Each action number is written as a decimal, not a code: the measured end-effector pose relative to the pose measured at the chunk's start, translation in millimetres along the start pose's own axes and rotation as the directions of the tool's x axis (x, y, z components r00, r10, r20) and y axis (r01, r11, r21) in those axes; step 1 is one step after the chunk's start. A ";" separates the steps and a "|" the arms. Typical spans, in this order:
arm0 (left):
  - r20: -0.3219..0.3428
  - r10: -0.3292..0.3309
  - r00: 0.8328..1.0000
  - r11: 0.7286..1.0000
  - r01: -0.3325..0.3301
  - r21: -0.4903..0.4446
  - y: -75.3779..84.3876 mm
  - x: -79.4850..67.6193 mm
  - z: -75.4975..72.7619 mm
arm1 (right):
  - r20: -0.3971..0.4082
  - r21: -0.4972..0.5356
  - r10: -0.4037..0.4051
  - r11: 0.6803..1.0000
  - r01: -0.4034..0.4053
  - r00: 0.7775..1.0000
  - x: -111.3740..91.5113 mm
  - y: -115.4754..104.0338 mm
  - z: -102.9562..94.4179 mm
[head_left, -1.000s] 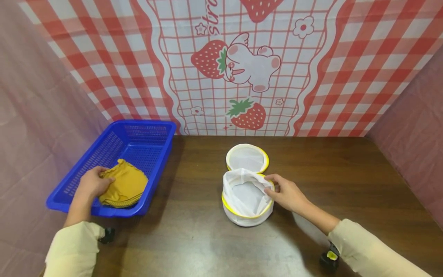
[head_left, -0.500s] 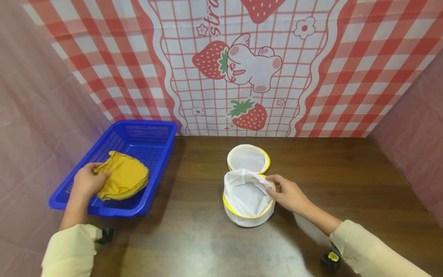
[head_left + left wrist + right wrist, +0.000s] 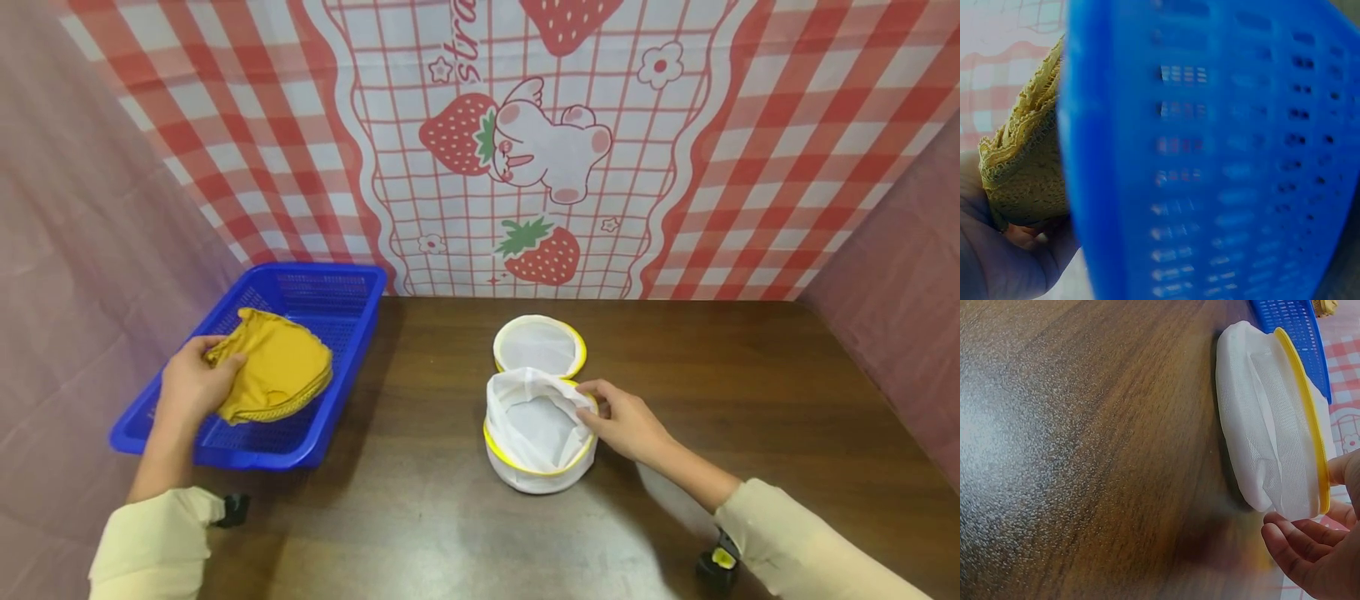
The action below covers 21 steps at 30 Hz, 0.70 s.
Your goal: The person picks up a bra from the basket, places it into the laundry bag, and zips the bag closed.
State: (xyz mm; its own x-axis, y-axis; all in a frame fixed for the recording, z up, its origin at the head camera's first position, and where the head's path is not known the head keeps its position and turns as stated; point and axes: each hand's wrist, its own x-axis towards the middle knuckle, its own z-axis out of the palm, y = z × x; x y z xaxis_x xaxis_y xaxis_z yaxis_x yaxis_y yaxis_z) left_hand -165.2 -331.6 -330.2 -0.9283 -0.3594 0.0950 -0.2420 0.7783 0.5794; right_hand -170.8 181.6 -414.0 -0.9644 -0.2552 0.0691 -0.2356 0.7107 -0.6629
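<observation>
Yellow cloth: folded bundle w/ lacy edge, held over blue basket (image 3: 356,350); in L wrist view its lace sticks out past the basket wall, so it looks raised clear of the floor, tho any contact underneath is hidden
L hand: pinching the yellow cloth (image 3: 277,362) by its side edge; L hand (image 3: 197,379) has thumb on top, other fingers mostly hidden beneath; bulk of cloth lies off to the R of the fingertips
Why that pinch: prob keeps the folds together as 1 bundle, edge grip leaves the rest hanging free
Mesh bag: white w/ yellow zip (image 3: 1311,412), mouth up, on table (image 3: 405,500), well apart from basket
R hand: R hand (image 3: 624,423) grips the R side of mesh bag (image 3: 540,482), thumb & index narrow at the rim, other fingers bent low by the outer wall in R wrist view; opening lies just L of the fingertips
Why that grip: prob steadies the bag & keeps its soft mouth from sagging shut
Lid flap: laid back flat on the far side (image 3: 538,348), prob so it doesn't cover the opening
Cloth vs bag: well apart, basket side wall & bare tabletop btwn them
</observation>
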 end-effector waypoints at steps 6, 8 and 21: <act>-0.047 0.033 0.998 0.999 -0.034 -0.017 14.2 -5.3 -1.0 | -0.003 0.010 -0.012 1.000 0.012 1.000 -0.7 -0.2 -0.1; -0.061 0.032 0.998 0.999 -0.034 -0.034 18.1 -6.5 -1.7 | -0.004 0.014 -0.015 1.000 0.015 1.000 -1.1 -0.3 0.0; -0.103 0.053 0.993 0.992 -0.064 -0.105 37.8 -9.4 -4.6 | -0.004 0.006 -0.012 1.000 0.012 1.000 -2.0 0.0 -0.4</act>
State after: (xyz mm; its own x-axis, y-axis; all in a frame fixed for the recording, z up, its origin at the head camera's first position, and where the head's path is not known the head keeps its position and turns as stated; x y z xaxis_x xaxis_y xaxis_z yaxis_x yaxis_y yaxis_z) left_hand -164.3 -301.1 -305.5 -0.9060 -0.3684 0.2085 -0.1509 0.7413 0.6540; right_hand -169.0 182.4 -413.8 -0.9620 -0.2610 0.0806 -0.2467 0.7035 -0.6666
